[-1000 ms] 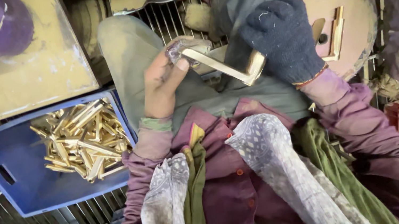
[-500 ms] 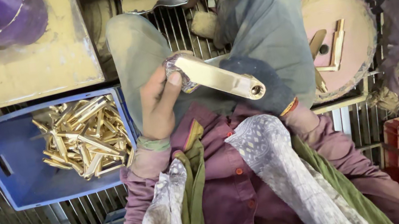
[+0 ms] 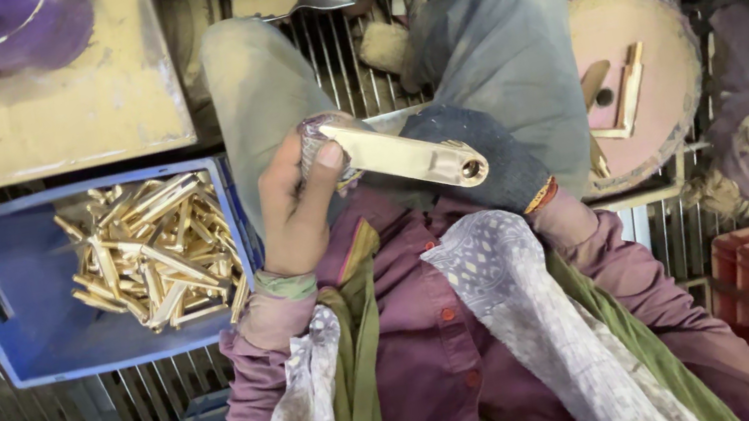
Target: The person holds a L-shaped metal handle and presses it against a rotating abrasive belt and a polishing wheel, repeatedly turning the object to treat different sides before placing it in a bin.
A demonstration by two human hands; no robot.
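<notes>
Brass bar (image 3: 411, 158), bare left hand (image 3: 294, 216), gloved right hand (image 3: 477, 155)

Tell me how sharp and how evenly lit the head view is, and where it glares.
Head view: mostly sharp at centre; the brass part held between the bare left hand and gloved right hand shows a bright sheen along its flat face. The brass pieces in the blue crate glint too. Lower left corner falls into deep shadow; edges bend with wide-angle distortion.

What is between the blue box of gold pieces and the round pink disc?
In the head view, between the blue crate and the round disc are the person's knees, the bare left hand, the gloved right hand and the brass bar they hold.
</notes>
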